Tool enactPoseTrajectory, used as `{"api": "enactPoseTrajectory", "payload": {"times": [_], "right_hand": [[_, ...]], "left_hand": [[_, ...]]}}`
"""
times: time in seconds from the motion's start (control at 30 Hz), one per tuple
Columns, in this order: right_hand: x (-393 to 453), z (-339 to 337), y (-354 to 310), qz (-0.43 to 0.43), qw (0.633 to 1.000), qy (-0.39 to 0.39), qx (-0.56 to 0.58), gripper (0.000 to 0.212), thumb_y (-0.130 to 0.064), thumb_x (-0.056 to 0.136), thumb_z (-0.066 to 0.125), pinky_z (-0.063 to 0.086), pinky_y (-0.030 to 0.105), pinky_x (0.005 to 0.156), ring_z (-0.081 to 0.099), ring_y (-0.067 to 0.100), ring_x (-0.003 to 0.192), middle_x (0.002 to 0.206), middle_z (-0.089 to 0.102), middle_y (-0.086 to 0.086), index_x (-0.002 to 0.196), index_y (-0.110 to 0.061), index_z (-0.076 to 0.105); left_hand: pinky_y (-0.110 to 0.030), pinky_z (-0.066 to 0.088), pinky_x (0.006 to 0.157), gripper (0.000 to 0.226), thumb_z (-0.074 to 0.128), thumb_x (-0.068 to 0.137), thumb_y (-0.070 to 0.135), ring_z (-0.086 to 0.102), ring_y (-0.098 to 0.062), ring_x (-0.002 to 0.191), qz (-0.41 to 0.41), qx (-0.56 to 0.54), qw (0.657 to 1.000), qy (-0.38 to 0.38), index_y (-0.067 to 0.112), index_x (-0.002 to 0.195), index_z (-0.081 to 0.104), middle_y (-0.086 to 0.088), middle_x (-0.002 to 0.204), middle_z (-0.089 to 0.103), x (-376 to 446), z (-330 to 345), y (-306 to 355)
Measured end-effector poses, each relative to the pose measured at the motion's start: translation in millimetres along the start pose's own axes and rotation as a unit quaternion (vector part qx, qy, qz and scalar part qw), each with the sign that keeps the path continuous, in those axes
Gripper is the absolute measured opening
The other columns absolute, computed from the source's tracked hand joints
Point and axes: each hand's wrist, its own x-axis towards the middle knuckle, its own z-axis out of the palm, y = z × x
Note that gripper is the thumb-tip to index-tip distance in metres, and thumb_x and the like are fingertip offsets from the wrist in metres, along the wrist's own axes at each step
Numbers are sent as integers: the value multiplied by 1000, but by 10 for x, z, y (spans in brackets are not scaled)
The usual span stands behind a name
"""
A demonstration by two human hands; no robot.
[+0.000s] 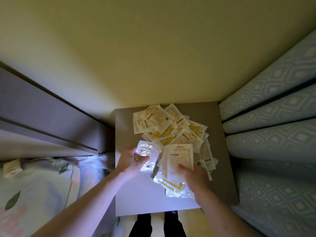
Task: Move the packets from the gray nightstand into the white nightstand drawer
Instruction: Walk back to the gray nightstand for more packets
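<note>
a pile of packets (172,132) lies heaped on the gray nightstand (220,151), spread from the far middle of its top down toward the near right, many overlapping one another at odd angles. most are pale wrappers with tan or yellow print; a few near the middle show bright yellow. the left hand (130,161) reaches in from the near left and holds a clear crinkled packet (148,154) above the left part of the top, thumb lying over its face and the other fingers curled beneath it, so the fingers are clamped on that wrapper. the right hand (196,177) comes in from the near right and grips a white flat packet (180,159) by its near edge, thumb on top and fingers closed behind it; this packet stands tilted up over the near end of the pile. just under the right hand a packet with yellow stripes (171,183) lies flat on the near part of the top. a patterned blue mattress edge (273,134) runs along the right side, touching the nightstand. on the left are a floral bedsheet (34,185) and a gray headboard (34,106). a pale yellow wall (153,48) fills the far side. dark trouser legs (159,226) show below the near edge of the nightstand.
</note>
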Motion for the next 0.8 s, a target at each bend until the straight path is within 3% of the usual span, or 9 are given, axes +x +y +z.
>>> {"api": "enactPoseTrajectory", "payload": {"times": [0.1, 0.2, 0.27, 0.37, 0.47, 0.53, 0.63, 0.8], "right_hand": [[-102, -321, 15, -5, 998, 19, 66, 9, -16, 89, 78, 54, 30, 70, 75, 16, 88, 91, 80, -3, 98, -16, 77], [-223, -679, 58, -19, 995, 54, 76, 7, -17, 88, 79, 58, 34, 76, 76, 14, 84, 90, 81, -1, 94, -14, 78], [-300, -876, 74, -30, 995, 62, 72, 5, -16, 88, 79, 60, 33, 75, 77, 12, 81, 86, 81, -3, 93, -16, 78], [-344, -1054, 106, -37, 994, 56, 90, 8, -9, 91, 74, 60, 24, 65, 77, 9, 80, 86, 80, -3, 96, -16, 75], [-313, -1119, 147, -26, 992, 56, 107, 13, -12, 92, 74, 60, 42, 86, 76, 22, 97, 100, 80, 3, 102, -20, 75], [-284, -1147, 184, -21, 991, 54, 117, 18, -14, 92, 74, 59, 45, 90, 75, 23, 101, 105, 80, 2, 107, -22, 74], [-246, -1174, 213, -8, 990, 46, 132, 23, -13, 92, 74, 59, 43, 87, 75, 23, 102, 108, 79, 3, 114, -21, 72], [-185, -1196, 285, 19, 986, 50, 158, 28, -12, 93, 73, 59, 41, 83, 74, 27, 101, 110, 78, 8, 120, -14, 70]], "left_hand": [[-14, 41, 51, 29, 81, 87, 32, 57, -9, 62, 12, -48, 998, 32, 15, 90, 57, 3, 82, 72, -216, -177, -10], [-26, 56, 73, 17, 82, 86, 27, 72, -9, 80, 65, -67, 996, -13, 25, 99, 71, 8, 93, 78, -389, -329, -13], [-26, 58, 79, 19, 82, 87, 22, 74, -7, 86, 104, -63, 991, -63, 28, 102, 73, 13, 99, 78, -486, -320, 90], [-32, 60, 81, 28, 81, 87, 29, 73, -5, 86, 177, 20, 977, -121, 31, 113, 72, 15, 113, 71, -463, -132, 287], [-29, 57, 86, 48, 81, 80, 50, 69, 2, 91, 187, 112, 966, -142, 32, 122, 68, 19, 125, 60, -274, 189, 341], [-35, 59, 87, 51, 80, 76, 56, 68, -4, 95, 158, 123, 972, -121, 29, 119, 69, 16, 121, 61, -163, 408, 309], [-37, 58, 85, 37, 82, 79, 50, 65, -10, 94, 106, 107, 986, -77, 24, 104, 74, 13, 110, 63, -126, 626, 297], [-22, 47, 53, 22, 80, 87, 39, 60, -6, 61, 66, 37, 995, -58, 22, 97, 72, 6, 74, 68, -211, 741, 344]]}}
